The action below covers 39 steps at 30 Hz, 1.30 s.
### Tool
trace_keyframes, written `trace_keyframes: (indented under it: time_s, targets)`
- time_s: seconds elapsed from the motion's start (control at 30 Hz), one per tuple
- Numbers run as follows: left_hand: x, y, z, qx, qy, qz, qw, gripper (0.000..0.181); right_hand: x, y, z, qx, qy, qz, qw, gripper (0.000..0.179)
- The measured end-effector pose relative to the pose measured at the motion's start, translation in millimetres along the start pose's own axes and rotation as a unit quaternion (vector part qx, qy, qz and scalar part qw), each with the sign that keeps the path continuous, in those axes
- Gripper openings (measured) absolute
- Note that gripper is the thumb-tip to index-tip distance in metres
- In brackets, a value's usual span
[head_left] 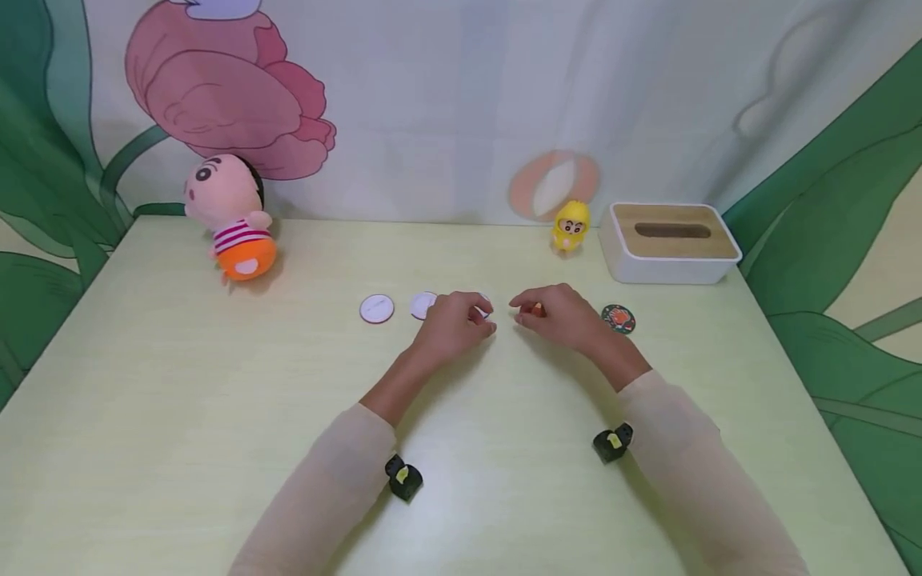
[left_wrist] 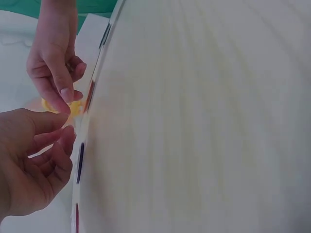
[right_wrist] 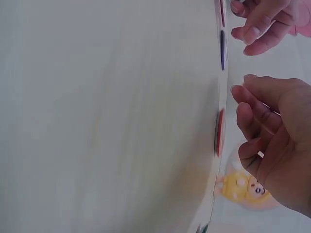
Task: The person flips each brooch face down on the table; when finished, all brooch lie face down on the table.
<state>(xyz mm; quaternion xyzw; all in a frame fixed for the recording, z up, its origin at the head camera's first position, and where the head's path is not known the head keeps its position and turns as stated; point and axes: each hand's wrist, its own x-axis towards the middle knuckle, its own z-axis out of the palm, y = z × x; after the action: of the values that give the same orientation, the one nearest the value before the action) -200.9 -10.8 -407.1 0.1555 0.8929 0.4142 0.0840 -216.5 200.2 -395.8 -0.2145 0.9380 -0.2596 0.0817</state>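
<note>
My left hand hovers above the table, its fingers loosely bent with nothing between them. It partly covers a white round disc and overlaps another white disc. A third white disc lies farther left. Facing it across a small gap is my right hand, also loosely curled and holding nothing. Behind its fingers shows a bit of a reddish disc, mostly hidden. To the right of that hand lies a dark green disc with a red picture. Edge-on in the right wrist view, the reddish disc lies flat.
A doll with a striped top is at the back left. A small yellow figure and a white tissue box with a wooden lid stand at the back right. A printed curtain hangs behind the pale table.
</note>
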Motion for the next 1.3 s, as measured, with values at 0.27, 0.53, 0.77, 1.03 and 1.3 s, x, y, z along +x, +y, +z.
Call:
trace_keyframes:
  time_s: [0.27, 0.53, 0.77, 1.03, 1.3]
  targets:
    - [18.0, 15.2, 13.2, 0.005, -0.025, -0.028, 0.9993, 0.034, -7.1, 21.0, -15.3, 0.029, 0.027, 0.067, 0.997, 0.019]
    - [37.3, 27.2, 18.2, 0.028, -0.043, -0.047, 0.9976, 0.053, 3.0, 38.9, -18.7, 0.032, 0.001, 0.115, 0.9929, 0.039]
    - [49.5, 33.6, 24.7, 0.028, -0.06, -0.051, 0.9965, 0.054, 4.7, 42.3, -19.3, 0.026, -0.019, 0.124, 0.9918, 0.052]
    - [57.0, 35.1, 39.3, 0.016, -0.062, -0.048, 0.9968, 0.052, 3.9, 47.3, -21.3, 0.031, -0.026, 0.132, 0.9905, 0.047]
    - [57.0, 32.6, 45.0, 0.039, -0.023, -0.061, 0.9971, 0.045, 4.3, 49.2, -18.5, 0.03, -0.026, 0.127, 0.9911, 0.044]
